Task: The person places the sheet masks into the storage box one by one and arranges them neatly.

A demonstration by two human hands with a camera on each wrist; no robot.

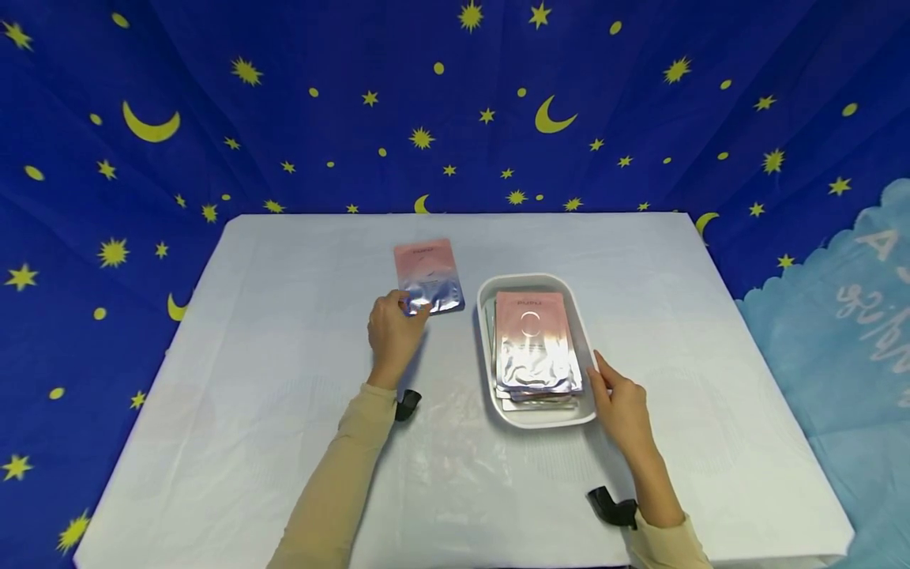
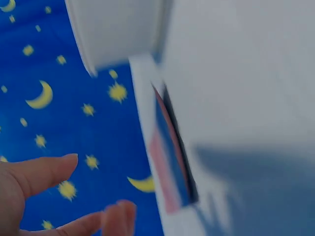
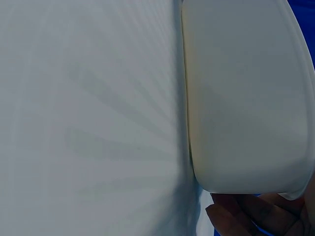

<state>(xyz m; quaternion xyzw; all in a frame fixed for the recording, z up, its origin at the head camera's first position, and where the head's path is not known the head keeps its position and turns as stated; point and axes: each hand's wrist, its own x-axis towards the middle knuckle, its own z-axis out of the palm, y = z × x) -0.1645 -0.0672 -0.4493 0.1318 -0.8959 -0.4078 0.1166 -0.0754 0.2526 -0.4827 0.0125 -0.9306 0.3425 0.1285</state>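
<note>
A pink-to-silver foil sheet-mask sachet lies on the table, left of a white plastic tray. My left hand hovers at the sachet's near edge. Its thumb and fingers are spread apart with nothing between them in the left wrist view, where the sachet appears nearly edge-on beyond them. More foil sachets are stacked inside the tray, the top one pink and silver. With my right hand I grip the tray's near right rim; fingers curl under the tray in the right wrist view.
A white cloth covers the table. Behind it and at the left hangs a dark blue curtain with yellow moons and stars. Light blue fabric with lettering hangs at the right. Each wrist carries a black camera mount.
</note>
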